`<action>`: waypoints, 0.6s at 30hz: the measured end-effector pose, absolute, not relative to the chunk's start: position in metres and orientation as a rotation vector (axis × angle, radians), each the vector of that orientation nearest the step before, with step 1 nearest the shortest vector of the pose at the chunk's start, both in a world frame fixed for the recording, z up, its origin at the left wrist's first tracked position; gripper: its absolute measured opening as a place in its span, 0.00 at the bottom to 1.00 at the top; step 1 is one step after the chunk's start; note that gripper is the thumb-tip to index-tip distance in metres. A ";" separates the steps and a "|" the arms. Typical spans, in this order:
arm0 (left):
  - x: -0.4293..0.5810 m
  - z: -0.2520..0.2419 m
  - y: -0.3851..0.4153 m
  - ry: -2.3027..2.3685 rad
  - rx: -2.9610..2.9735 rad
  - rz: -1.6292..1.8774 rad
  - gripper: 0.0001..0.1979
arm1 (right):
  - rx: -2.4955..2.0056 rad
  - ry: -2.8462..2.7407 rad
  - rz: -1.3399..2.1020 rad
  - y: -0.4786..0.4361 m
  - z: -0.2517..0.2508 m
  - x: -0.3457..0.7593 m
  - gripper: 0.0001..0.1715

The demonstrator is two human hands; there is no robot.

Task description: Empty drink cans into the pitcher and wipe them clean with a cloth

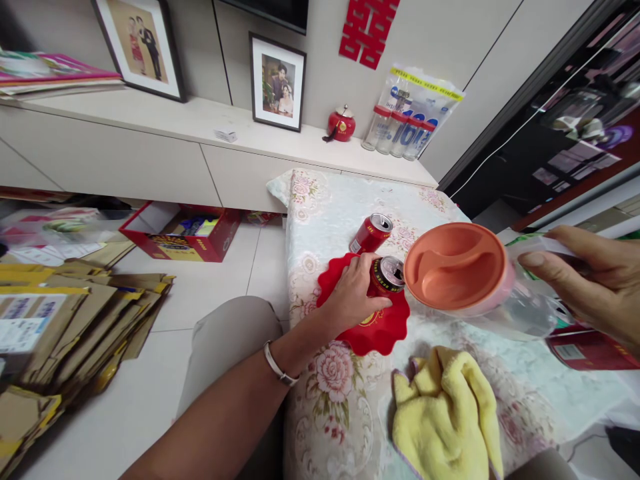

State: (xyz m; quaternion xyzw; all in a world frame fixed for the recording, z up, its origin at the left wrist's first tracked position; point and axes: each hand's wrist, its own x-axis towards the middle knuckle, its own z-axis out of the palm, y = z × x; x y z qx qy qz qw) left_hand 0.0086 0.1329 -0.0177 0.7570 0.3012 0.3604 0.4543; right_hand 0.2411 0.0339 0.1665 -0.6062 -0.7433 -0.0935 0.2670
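My left hand (350,295) is closed around an opened red can (388,275) that stands over a red scalloped plate (387,338). Just behind it is a second opened red can (371,233). In my right hand (595,277) is the handle of a clear plastic pitcher (530,317), tipped so its orange lid (453,265) faces me and comes close to the held can. Under the right hand, a third red can (583,348) shows partly. A crumpled yellow towel (445,413) lies at the near side of the table.
The flowered tablecloth (335,380) covers the table. Beyond it, a white cabinet top (320,141) holds framed photos, a small red jar (342,124) and several red-lidded glass jars (397,135). On the floor at left are flattened cardboard (75,327) and a red box (185,247).
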 end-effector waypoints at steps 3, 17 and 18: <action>0.009 -0.017 0.133 0.738 1.876 0.885 0.34 | -1.625 -2.018 -0.267 0.035 0.164 0.244 0.25; 0.008 -0.017 0.133 0.740 1.872 0.863 0.35 | -1.539 -1.972 -0.197 0.037 0.152 0.254 0.21; 0.008 -0.018 0.133 0.743 1.872 0.866 0.35 | -1.491 -1.942 -0.116 0.037 0.151 0.256 0.17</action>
